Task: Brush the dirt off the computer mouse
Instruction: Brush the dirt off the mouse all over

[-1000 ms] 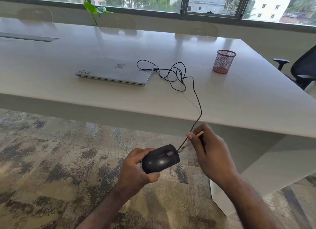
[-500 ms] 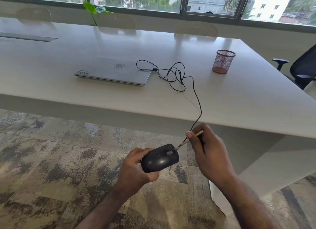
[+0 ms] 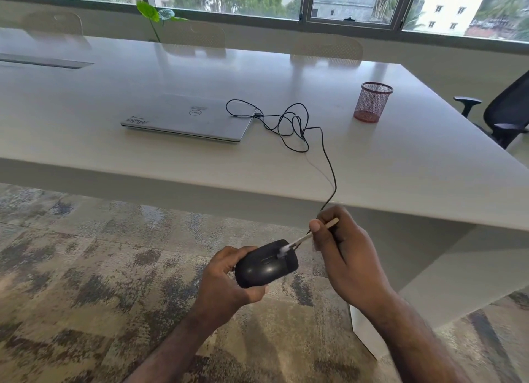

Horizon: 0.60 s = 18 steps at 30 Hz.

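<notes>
A: The mouse sits low, off the table's near edge, clasped in the left hand.

B: And the brush, pinched by the right hand, has slid from the front edge onto the wheel, so it's sweeping now.

Two bare forearms, left hand and right hand, no sleeves, rings or watch.
</notes>
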### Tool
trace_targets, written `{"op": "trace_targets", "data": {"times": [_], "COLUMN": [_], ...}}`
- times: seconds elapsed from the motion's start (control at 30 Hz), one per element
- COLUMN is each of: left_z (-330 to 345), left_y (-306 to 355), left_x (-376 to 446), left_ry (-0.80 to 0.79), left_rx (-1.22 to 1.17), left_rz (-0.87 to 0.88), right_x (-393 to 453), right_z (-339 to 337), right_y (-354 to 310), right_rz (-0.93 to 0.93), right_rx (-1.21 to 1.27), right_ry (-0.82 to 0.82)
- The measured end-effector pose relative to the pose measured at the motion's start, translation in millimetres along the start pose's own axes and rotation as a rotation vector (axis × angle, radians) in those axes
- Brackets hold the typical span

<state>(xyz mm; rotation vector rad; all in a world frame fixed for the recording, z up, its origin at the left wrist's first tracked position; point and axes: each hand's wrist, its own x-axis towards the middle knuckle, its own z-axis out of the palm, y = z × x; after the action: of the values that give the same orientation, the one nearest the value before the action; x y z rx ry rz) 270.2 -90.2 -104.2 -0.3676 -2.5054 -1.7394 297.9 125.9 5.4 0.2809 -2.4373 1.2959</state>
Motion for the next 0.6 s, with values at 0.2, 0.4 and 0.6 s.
{"op": "trace_targets", "data": {"times": [0.2,0.4,0.6], "left_z": [-1.2,-1.3,-1.9], "left_y": [2.0,1.4,2.7], "left_x": [-0.2,-2.1,-2.6], "left_ry": [0.001,-0.013,-0.015], "left_rx": [0.009,-0.017,-0.025], "left_rz": [0.003,-0.028,-0.041], "right_x": [-2.8,1.1,-4.4], "right_z": [1.3,-3.1,3.2], "right_y": [8.2,1.8,4.6], "right_rz": [-0.022,-0.013,-0.023], "right_rx": [-0.143,-0.051,-0.057], "right_ry": [-0.099,0.006,-0.1]}}
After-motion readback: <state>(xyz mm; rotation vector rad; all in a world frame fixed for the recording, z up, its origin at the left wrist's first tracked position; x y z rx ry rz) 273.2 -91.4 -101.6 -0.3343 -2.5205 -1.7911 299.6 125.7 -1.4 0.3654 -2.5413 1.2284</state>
